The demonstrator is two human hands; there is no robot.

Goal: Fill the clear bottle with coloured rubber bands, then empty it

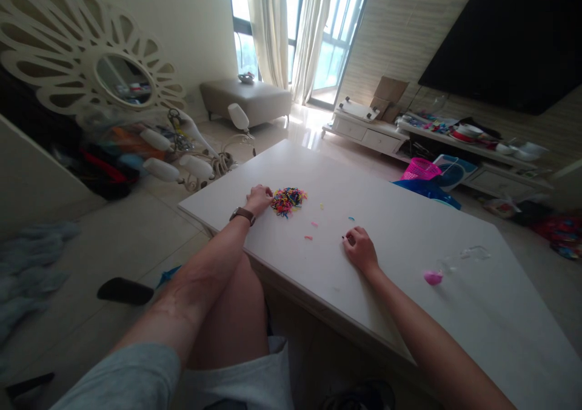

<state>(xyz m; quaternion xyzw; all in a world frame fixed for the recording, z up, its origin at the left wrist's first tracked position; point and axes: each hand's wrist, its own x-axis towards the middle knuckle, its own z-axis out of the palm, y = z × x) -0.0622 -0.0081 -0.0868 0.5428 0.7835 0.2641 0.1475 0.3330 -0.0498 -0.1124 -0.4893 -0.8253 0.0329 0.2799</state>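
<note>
A heap of small, many-coloured bands (288,201), perhaps rubber bands or hair elastics, lies on the white table (409,228). My left hand (260,198), below a wrist with a dark-strapped watch (243,216), rests at the heap's left edge. Its fingers are bent loosely and touch the nearest bands; I see nothing held in them. Farther right, my right hand (361,249) is low over the tabletop with fingers curled in a pinch. A tiny dark piece (343,237) shows at its fingertips, too small to name. Between the hands lie loose pink bands (308,238), a yellow one (322,206) and a blue one (351,219).
A pink object (433,278) and clear plastic pieces (475,252) lie at the table's right. Beyond stand a pink basket (422,169), a low TV cabinet (364,132) and a bench (248,97). A lamp with white shades (196,166) is beside the table's left edge.
</note>
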